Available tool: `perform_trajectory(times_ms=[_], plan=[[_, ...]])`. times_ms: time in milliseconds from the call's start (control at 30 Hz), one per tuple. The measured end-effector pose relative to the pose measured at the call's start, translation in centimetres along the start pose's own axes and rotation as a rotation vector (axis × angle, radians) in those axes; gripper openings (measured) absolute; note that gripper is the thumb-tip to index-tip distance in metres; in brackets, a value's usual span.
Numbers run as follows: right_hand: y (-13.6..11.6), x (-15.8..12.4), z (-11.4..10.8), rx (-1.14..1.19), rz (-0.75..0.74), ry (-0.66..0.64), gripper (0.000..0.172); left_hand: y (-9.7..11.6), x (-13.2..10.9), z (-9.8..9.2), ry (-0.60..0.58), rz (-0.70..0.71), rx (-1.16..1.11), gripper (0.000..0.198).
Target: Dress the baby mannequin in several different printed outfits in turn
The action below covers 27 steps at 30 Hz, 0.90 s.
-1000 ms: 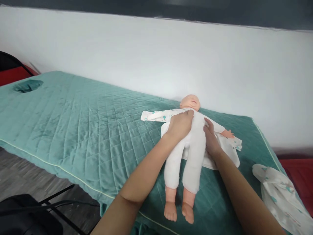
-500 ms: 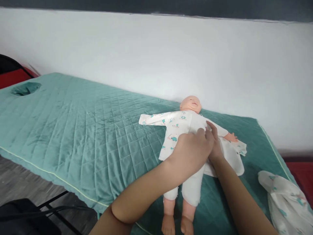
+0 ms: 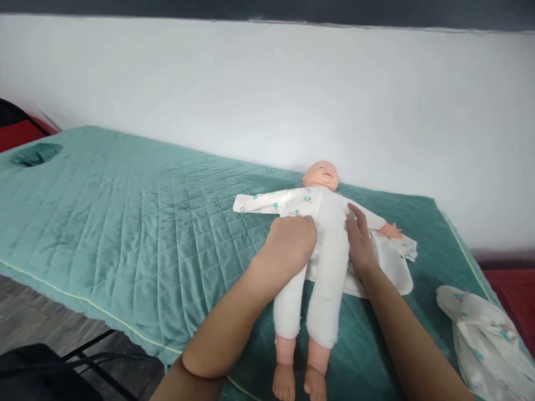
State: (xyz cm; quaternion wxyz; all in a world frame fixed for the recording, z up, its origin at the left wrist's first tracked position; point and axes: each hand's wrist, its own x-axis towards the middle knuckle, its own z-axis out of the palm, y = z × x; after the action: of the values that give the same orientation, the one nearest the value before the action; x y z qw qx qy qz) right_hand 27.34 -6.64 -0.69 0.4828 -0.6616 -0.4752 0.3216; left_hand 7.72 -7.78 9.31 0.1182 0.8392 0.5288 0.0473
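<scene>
A baby doll point(image 3: 333, 234) lies on its back, with a white padded body, bare feet and a bald head. A white baby shirt with small green prints point(image 3: 298, 201) covers its arm and upper chest on the left of the view. My left hand point(image 3: 291, 240) is closed at the shirt's front on that side, its fingertips mostly hidden. Against the doll's other side rests my right hand point(image 3: 360, 239), fingers extended and partly apart. The rest of the shirt point(image 3: 395, 264) lies spread beneath and beside the doll, whose arm there is outside the printed sleeve.
A green quilted cover point(image 3: 159, 239) drapes the long table, which has a face hole point(image 3: 37, 155) at the far left. Another printed baby garment point(image 3: 487, 342) lies at the lower right. A white wall point(image 3: 259, 94) stands behind. A black object point(image 3: 45, 373) is below left.
My left hand has moved left, away from my right hand, and the shirt's front panel has gone with it, baring the white belly. My right hand stays at the doll's side.
</scene>
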Motion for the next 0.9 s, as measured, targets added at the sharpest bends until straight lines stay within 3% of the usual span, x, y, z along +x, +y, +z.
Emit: perform_trajectory(times_ms=[100, 233, 333, 433, 533, 667, 833, 900], plan=[[0.2, 0.1, -0.1, 0.029, 0.019, -0.029, 0.059, -0.2, 0.9, 0.1, 0.025, 0.09, -0.122, 0.027], [1.0, 0.4, -0.2, 0.048, -0.039, -0.046, 0.057, 1.5, 2.1, 1.3, 0.184, 0.077, -0.306, 0.029], [1.4, 0.5, -0.3, 0.036, -0.119, -0.055, 0.056, 3.0, 2.5, 3.1, 0.245, 0.083, -0.27, 0.026], [1.4, 0.5, -0.4, 0.008, -0.108, -0.08, 0.056, 3.4, 2.6, 4.1, 0.247, 0.115, -0.207, 0.022], [1.1, 0.4, -0.4, -0.002, -0.074, -0.07, 0.058, 2.9, 2.6, 3.9, 0.24, 0.119, -0.212, 0.023], [0.9, 0.3, -0.3, -0.019, -0.114, -0.05, 0.056, 2.0, 2.6, 2.6, 0.257, 0.177, -0.381, 0.028], [0.6, 0.3, -0.2, 0.008, -0.08, -0.044, 0.058, 0.2, 3.1, 1.7, 0.464, 0.045, -0.43, 0.025], [0.6, 0.3, -0.2, 0.016, -0.07, -0.046, 0.058, -0.8, 3.5, 2.0, 0.497, 0.041, -0.395, 0.029]])
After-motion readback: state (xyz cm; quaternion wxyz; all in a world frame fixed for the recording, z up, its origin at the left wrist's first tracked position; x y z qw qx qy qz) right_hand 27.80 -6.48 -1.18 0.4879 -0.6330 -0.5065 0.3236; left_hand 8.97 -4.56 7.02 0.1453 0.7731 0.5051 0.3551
